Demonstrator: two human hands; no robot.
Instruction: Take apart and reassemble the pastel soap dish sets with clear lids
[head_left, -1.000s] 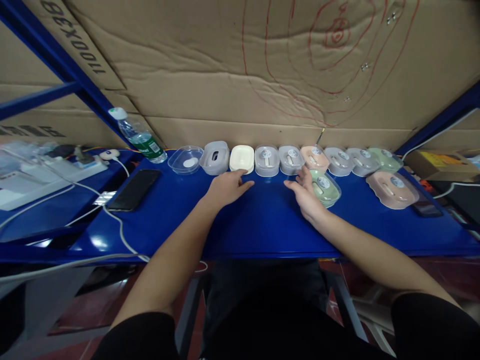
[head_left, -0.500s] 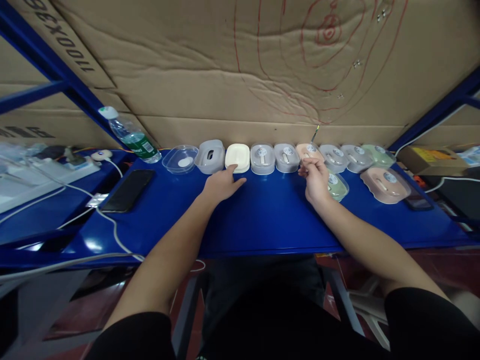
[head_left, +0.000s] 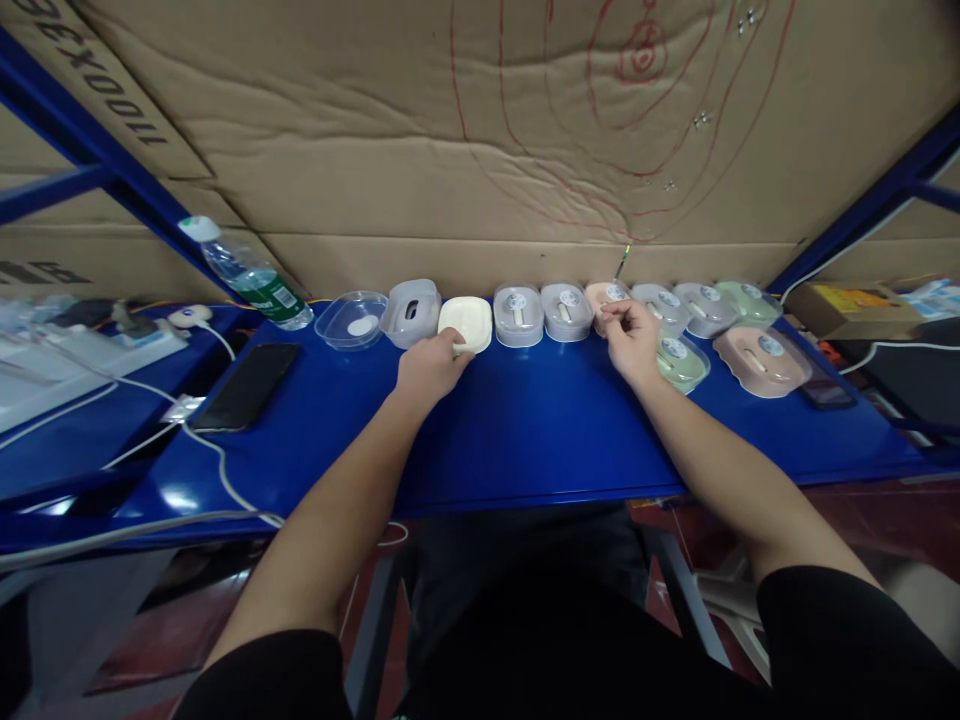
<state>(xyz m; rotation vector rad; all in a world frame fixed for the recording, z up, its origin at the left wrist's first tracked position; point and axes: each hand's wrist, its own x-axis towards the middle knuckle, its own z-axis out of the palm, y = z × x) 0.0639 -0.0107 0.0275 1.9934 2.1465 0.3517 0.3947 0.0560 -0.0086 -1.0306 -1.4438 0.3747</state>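
My left hand (head_left: 433, 375) grips the front edge of a shallow cream square plastic piece (head_left: 469, 320), fingers over it and thumb at the near side. Left of it stand a grey box with a dark oval slot (head_left: 411, 312) and a clear plastic cover (head_left: 346, 322) holding a white disc. My right hand (head_left: 634, 340) has its fingertips pinched together close to a pink lidded box (head_left: 600, 297); whether anything is between them cannot be made out. A green lidded box (head_left: 682, 365) lies beside that hand, partly hidden by it.
Grey lidded boxes (head_left: 518, 315) and a green one (head_left: 750, 300) line the cardboard wall (head_left: 375, 200). A larger pink box (head_left: 761, 362) sits at right. A bottle (head_left: 259, 285), a black phone (head_left: 247, 388) and white cables (head_left: 225, 470) are at left. A thin stick (head_left: 622, 262) leans behind the row.
My left hand has gone from a fingertip resting on the cream piece to gripping its near edge, and the piece has shifted slightly. My right hand stays near the pink box, fingers still pinched.
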